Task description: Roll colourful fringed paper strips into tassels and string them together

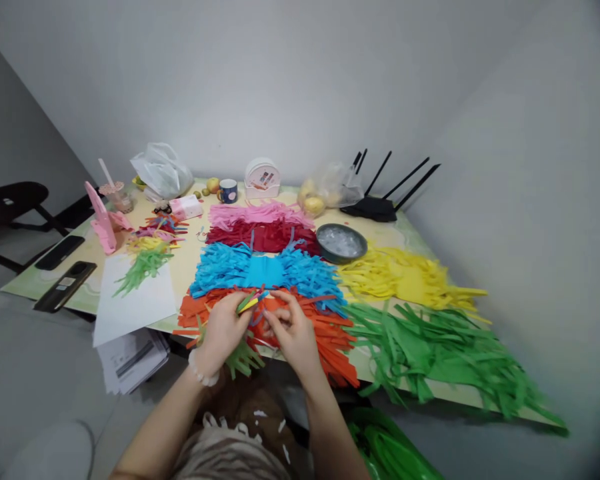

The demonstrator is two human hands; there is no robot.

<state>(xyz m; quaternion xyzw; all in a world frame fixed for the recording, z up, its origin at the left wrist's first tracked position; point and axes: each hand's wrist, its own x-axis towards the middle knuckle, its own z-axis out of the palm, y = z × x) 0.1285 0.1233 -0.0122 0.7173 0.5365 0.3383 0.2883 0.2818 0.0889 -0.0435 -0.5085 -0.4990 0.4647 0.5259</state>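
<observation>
My left hand [224, 331], with a white beaded bracelet [203, 373] at the wrist, is closed on a small bundle of coloured strips [251, 303] in green, yellow and blue. Pale green fringe [244, 359] hangs out below that hand. Close by on the right, my right hand [296, 333] has its thumb and fingers drawn together at the bundle's end. What lies between them is too small to make out. Under both hands is an orange fringed piece [325, 333], and just beyond it a blue fringed piece [266, 271].
Farther back lie dark red [263, 237] and pink [260, 213] fringes. Yellow [410, 283] and green [430, 353] ones spread rightward, near a grey bowl [341, 243]. Leftward are small multicoloured tassels [153, 243], white paper [130, 303], two phones [67, 285] and a mug [228, 192].
</observation>
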